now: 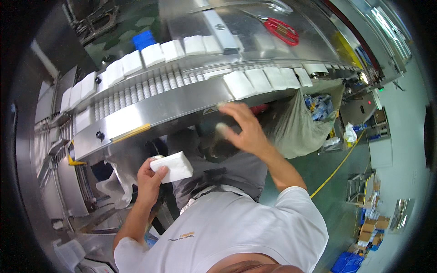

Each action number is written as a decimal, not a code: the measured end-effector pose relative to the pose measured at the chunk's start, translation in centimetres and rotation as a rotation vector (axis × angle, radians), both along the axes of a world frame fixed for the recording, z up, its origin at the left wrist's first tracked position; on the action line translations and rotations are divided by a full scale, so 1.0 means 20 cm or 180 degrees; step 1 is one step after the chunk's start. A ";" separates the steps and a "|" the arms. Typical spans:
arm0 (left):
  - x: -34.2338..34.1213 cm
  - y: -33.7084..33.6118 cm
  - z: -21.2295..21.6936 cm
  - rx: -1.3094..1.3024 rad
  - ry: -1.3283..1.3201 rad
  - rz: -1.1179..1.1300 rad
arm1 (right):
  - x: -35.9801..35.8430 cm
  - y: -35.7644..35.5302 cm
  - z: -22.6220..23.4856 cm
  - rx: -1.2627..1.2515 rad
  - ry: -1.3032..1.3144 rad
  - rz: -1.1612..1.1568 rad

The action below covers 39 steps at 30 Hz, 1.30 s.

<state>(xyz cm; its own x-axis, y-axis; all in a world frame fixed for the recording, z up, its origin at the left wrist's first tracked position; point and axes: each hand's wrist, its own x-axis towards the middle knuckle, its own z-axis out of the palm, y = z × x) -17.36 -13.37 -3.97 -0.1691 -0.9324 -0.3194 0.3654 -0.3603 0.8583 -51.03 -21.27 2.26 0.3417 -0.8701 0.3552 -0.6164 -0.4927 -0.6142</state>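
Between thumb and fingers of the left hand (150, 179), pinched at one end, sits a white tissue pack (177, 167): light and soft, by the look of it, easily creased, best held across its broad faces. Fingers of the right hand (248, 132) spread, empty, near the steel conveyor rail (164, 102); open room to their left, cloth sack (291, 134) to their right.

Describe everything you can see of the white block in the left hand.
The white block is oblong and soft-looking, possibly folded paper or tissue; whether it is wrapped is unclear. The left hand grips its left end, thumb across the near face, hiding that end. Its right end sticks out free, and it is held slightly tilted above the person's grey-trousered lap, apart from the conveyor.
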 end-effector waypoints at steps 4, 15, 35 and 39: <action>-0.02 0.00 -0.02 -0.0160 -0.0276 0.0004 | 0.31 0.16 -0.28 0.2352 -0.2200 0.1113; 0.06 0.00 -0.05 -0.0569 -0.0334 0.0310 | 0.63 0.11 -0.42 0.2742 -0.2282 0.1042; 0.17 -0.12 0.07 -0.0891 -0.0706 0.0683 | -0.68 -1.43 -0.12 0.1114 0.2063 -0.1742; 0.25 -0.31 0.26 -0.0841 -0.1094 0.0757 | -0.75 -1.50 -0.20 0.1217 0.2124 -0.1804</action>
<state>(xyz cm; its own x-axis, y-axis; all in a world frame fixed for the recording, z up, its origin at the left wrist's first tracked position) -12.28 -19.55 1.17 0.1318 -0.9890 -0.0669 0.0909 -0.0551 0.9943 -66.07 -51.21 -1.72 -0.1370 -0.9852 -0.1032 -0.9831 0.1480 -0.1074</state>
